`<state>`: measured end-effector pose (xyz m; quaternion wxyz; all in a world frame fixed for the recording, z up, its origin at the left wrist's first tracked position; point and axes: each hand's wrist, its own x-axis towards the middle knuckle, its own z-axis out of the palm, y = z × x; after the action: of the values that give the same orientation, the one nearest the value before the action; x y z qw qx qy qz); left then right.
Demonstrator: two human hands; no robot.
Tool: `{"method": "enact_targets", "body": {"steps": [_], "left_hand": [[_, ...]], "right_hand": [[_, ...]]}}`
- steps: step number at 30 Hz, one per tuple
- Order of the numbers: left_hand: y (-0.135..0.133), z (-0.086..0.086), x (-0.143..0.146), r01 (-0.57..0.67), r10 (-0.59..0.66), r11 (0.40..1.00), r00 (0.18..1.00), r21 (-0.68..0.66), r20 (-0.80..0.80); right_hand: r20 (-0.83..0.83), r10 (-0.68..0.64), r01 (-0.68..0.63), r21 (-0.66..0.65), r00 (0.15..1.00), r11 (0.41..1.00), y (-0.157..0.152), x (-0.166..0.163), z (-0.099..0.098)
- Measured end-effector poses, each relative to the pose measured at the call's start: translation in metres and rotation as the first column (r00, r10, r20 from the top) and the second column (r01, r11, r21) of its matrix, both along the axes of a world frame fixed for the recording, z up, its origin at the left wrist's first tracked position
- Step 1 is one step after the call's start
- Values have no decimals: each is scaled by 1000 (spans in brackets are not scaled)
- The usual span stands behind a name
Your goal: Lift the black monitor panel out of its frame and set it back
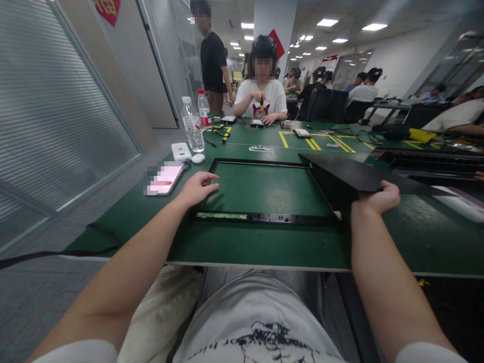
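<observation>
A black rectangular frame point(298, 219) lies flat on the green table, with a strip of green circuit board point(223, 216) along its near side. My left hand point(198, 189) is at the frame's left side, thumb and forefinger stretched out and apart; whether it touches the frame is hard to tell. In my right hand point(378, 198) is a thin black panel point(348, 171), gripped at its near edge with the fingers curled around it. The panel is tilted up over the frame's right side, hiding part of that side.
Left on the table point(264, 247) are a phone point(166, 179), a white case point(181, 151) and two bottles point(192, 126). Black parts point(427, 166) and a pale slab point(461, 202) lie right. Across the table, a person point(260, 91) handles a small device point(257, 123).
</observation>
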<state>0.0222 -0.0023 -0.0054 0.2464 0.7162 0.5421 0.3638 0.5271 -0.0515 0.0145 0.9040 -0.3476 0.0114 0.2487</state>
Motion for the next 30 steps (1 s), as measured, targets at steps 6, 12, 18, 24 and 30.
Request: {"method": "enact_targets", "body": {"steps": [6,12,18,24,30], "left_hand": [[-3,4,1,-9,9,1000,999,-7,-40],[-3,5,1,1,-2,1000,998,-5,-61],[-3,5,1,11,-11,1000,996,3,-93],[-2,4,0,22,-21,1000,993,10,-117],[-3,4,1,29,-28,1000,992,11,-126]], "right_hand": [[54,-138,143,-88,989,986,4,-1,-4],[60,-67,76,-183,996,980,5,-5,-6],[4,32,-30,-276,999,961,3,-12,0],[-83,43,-71,-375,996,924,3,-10,-1],[-164,62,-122,-389,985,913,2,-6,-9]]}}
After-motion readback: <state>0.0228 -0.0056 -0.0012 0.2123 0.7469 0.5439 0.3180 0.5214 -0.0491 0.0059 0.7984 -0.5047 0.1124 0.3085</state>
